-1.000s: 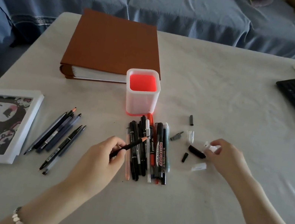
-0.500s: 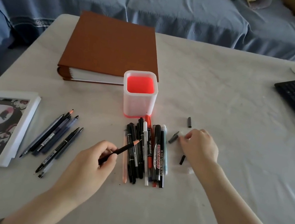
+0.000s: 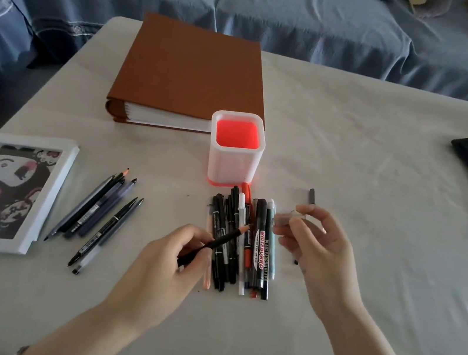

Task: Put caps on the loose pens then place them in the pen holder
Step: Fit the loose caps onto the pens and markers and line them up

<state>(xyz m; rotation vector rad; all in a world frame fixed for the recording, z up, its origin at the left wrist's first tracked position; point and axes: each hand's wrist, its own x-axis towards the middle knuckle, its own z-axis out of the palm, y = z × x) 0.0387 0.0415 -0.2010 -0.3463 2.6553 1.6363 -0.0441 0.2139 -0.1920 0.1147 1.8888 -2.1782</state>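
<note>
1 black pen pinched in the left hand; right hand pinches a clear cap beside the pen pile.

Black marker in the pile of pens: white label along the barrel, "WHITEBOARD" in red capitals, running lengthwise. A line of smaller dark print sits beside that word on the same label and is too small to make out.

Thin black pen, touching the marker's right side: white capitals down the barrel, blurred, not readable.

Leftmost black pen of the pile and a lone dark pen lying well to the left: short patches of white print, illegible.
</note>
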